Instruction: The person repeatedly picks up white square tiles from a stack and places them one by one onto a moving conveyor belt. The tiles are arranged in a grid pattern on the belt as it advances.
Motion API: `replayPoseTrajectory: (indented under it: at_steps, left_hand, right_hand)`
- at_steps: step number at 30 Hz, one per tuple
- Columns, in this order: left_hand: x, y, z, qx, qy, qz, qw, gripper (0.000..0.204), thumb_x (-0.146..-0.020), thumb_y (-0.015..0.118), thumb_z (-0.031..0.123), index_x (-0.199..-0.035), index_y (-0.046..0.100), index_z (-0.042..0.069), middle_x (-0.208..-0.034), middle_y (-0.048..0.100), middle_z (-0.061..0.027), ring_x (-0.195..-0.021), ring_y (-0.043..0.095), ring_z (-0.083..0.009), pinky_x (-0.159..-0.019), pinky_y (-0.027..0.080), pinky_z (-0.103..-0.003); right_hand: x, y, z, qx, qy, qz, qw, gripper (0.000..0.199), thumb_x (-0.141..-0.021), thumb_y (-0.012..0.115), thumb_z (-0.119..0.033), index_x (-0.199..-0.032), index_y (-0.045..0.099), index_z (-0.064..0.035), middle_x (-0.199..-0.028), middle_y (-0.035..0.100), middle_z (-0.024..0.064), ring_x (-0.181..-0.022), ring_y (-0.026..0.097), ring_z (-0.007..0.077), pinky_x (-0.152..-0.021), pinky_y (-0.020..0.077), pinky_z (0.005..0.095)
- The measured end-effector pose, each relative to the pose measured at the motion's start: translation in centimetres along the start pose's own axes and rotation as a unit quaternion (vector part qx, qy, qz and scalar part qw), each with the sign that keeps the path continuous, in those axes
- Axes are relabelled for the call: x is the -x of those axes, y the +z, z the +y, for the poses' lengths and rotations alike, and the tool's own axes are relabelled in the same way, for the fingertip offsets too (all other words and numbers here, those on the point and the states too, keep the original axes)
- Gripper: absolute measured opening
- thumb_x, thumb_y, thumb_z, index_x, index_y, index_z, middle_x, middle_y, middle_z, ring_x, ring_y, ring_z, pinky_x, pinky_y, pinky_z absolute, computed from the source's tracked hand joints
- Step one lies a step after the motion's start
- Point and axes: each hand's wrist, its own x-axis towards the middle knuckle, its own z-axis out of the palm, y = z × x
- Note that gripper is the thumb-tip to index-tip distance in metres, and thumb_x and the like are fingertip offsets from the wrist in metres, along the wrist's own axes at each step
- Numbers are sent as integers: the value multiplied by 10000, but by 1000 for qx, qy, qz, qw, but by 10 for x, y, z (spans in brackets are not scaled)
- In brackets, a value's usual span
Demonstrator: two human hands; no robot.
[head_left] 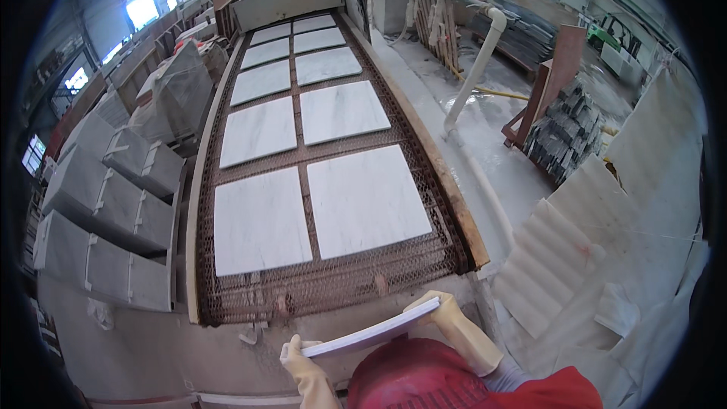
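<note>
Low in the view, in front of my body, a white stone tile (372,331) is held up nearly edge-on and slants upward to the right. A thin line runs along its edge; I cannot tell whether it is one tile or two stacked. My left hand (298,359), in a cream rubber glove, is closed on its left end. Its right end is gripped by my right hand (445,310), gloved alike. Just beyond lies a mesh conveyor belt (341,282), where white veined tiles (368,201) rest flat in two columns. The tile is off the belt.
Wooden side rails (447,170) border the belt, which runs back to a pale machine housing (288,6). Bundled grey stone slabs (106,265) stand at left. On the right are a white pipe (475,68), stacked dark stone strips (564,132) and foam sheeting (549,265).
</note>
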Motion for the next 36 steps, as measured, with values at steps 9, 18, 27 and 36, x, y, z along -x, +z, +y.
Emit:
replayPoseTrajectory:
  at_steps: [9, 18, 27, 36]
  left_hand:
    - [-30, 83, 2, -5, -35, 26, 999, 236, -863, 514, 182, -694, 478, 22, -593, 594, -191, -547, 538, -261, -625, 432, -410]
    - [-102, 84, -40, 25, -172, -60, 983, 420, -891, 549, 255, -1143, 579, -79, -1114, 596, -215, -1016, 560, -372, -915, 436, -464]
    - [-94, 128, -14, -123, -105, 17, 987, 592, -912, 537, 417, -1264, 520, -58, -1222, 570, -178, -1096, 537, -291, -967, 394, -378]
    - [-84, 131, -7, 98, -54, -29, 993, 439, -933, 496, 372, -1075, 674, -3, -1078, 652, -144, -1019, 584, -266, -914, 418, -361]
  right_hand:
    - [-56, -21, -44, 41, 10, 34, 999, 380, -635, 556, 193, -876, 705, -60, -865, 705, 65, -752, 641, 140, -648, 534, 283]
    - [-102, -33, -47, 206, -29, 62, 976, 358, -671, 577, 99, -967, 687, -70, -859, 702, 80, -764, 641, 141, -676, 520, 290]
    - [-130, -21, -63, 153, -12, 48, 987, 623, -528, 558, 37, -1142, 624, -39, -873, 671, 120, -773, 627, 190, -613, 489, 305]
    - [-150, -11, -81, 199, 29, 97, 975, 588, -644, 518, -30, -1226, 591, -61, -689, 658, 141, -566, 645, 223, -534, 517, 343]
